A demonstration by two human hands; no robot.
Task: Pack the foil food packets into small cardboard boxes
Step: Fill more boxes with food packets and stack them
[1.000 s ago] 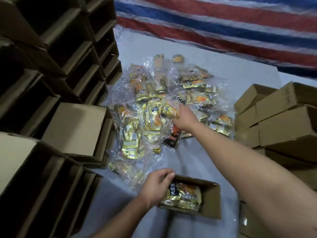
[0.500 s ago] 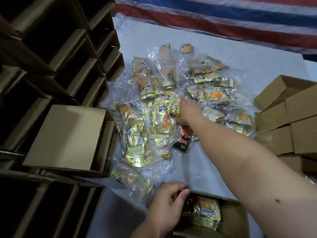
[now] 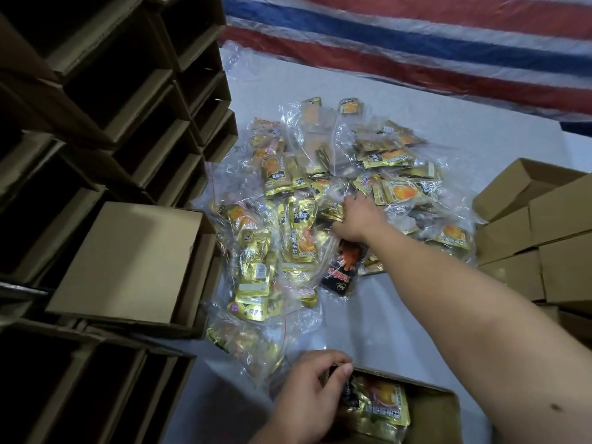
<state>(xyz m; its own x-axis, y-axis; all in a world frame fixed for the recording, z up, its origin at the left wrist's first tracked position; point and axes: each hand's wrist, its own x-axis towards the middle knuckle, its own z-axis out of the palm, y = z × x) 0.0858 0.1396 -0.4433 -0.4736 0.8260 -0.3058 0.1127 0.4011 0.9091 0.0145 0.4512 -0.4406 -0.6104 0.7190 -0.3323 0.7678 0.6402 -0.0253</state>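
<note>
A heap of gold foil food packets (image 3: 288,225), most bundled in clear plastic bags, lies on the white sheet. My right hand (image 3: 358,219) reaches into the middle of the heap, its fingers curled round a bundle of gold packets (image 3: 331,214). Just below that hand lies a black and red packet (image 3: 342,267). At the bottom edge stands an open small cardboard box (image 3: 439,411) with gold packets (image 3: 381,408) inside. My left hand (image 3: 307,398) grips the box's left corner, fingers hooked over its rim.
Stacks of empty open cardboard boxes (image 3: 112,107) fill the left side, one box (image 3: 128,261) jutting toward the heap. More cardboard boxes (image 3: 544,225) are piled at the right. A red, white and blue striped tarp (image 3: 416,43) lies beyond the white sheet (image 3: 368,331).
My right hand has pushed a little deeper into the heap and curled round a bundle. My left hand keeps its hold on the box corner. The view has shifted closer.
</note>
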